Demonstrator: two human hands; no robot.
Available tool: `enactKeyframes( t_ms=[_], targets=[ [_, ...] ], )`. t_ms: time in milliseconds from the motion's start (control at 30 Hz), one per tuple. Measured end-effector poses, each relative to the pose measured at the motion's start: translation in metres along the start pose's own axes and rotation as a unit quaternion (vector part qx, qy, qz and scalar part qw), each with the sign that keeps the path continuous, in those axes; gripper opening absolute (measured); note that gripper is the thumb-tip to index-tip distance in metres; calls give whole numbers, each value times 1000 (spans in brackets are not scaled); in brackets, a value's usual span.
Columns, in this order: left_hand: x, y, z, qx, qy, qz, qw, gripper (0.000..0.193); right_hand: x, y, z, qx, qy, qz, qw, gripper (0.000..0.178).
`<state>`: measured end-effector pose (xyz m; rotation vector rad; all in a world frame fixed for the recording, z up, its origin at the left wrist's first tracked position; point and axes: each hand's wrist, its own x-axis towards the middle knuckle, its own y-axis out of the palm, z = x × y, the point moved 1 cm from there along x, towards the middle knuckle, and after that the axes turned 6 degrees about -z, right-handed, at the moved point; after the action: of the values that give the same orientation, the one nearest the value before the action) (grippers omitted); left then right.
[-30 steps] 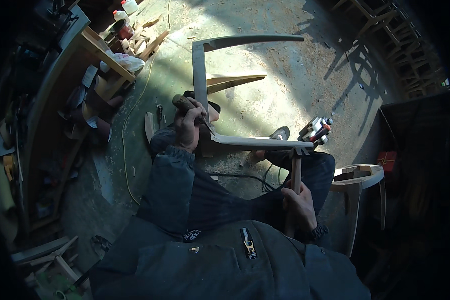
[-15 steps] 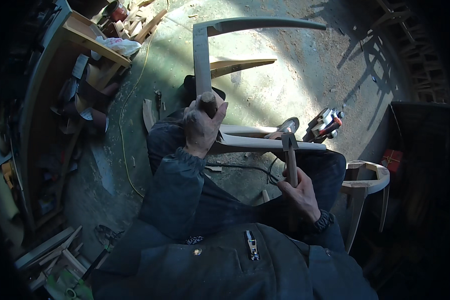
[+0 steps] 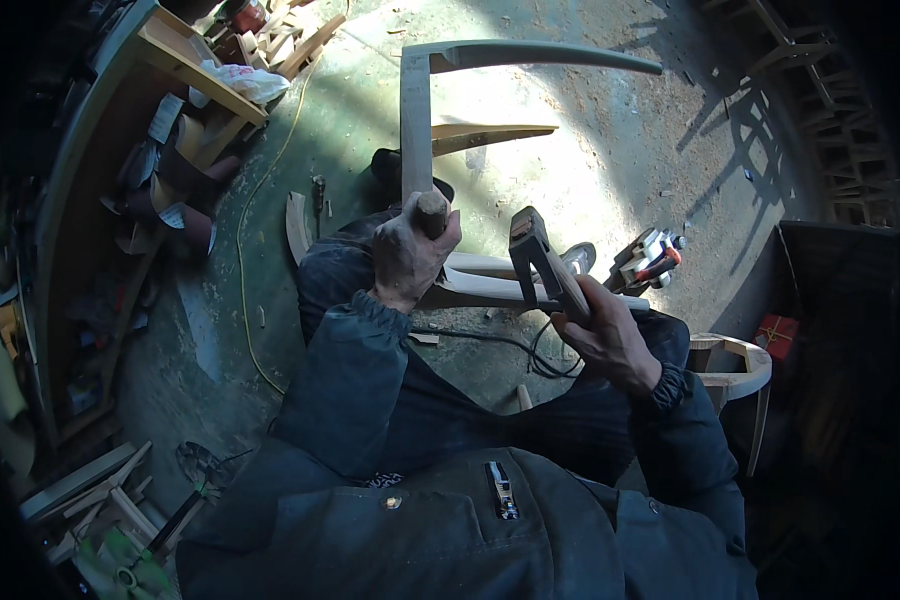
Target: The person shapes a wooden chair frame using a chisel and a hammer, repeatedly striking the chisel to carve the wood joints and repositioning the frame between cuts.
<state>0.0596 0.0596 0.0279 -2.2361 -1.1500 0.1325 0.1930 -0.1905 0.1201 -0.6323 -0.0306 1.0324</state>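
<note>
My left hand (image 3: 407,258) is closed round an upright round wooden tool handle (image 3: 431,207); its lower end is hidden. Beneath that hand is the near joint of a pale wooden chair frame (image 3: 416,130). One curved piece (image 3: 550,54) of the frame reaches right at the far end, and a near rail (image 3: 480,284) lies across toward my right thigh. My right hand (image 3: 615,335) grips a hammer (image 3: 562,280) by its wooden handle. Its dark metal head is raised over the near rail, right of the left hand and apart from the round handle.
A clamp-like tool (image 3: 647,258) lies on the floor to the right. Beyond it stands a curved wooden seat frame (image 3: 735,382). At left is a wooden cabinet (image 3: 205,75) with sandpaper rolls (image 3: 185,190). A yellow cord (image 3: 245,240) and a black cable (image 3: 490,338) cross the floor.
My right hand has lifted the hammer up and slightly left, tilting its head away from the rail. The left hand keeps its grip, and the whole view has shifted slightly.
</note>
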Motion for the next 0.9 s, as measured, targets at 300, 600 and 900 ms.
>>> enactKeyframes(
  t_ms=[300,600,900],
  targets=[
    [-6,7,7,-19,30,-66,997,30,59,-31,91,45,-61,-27,997,37],
    [-5,6,2,4,1,-58,998,26,85,-26,116,37,-167,-47,984,28],
    [-8,9,-2,16,-18,-95,995,29,88,-21,114,33,-148,-80,985,25]
  ],
)
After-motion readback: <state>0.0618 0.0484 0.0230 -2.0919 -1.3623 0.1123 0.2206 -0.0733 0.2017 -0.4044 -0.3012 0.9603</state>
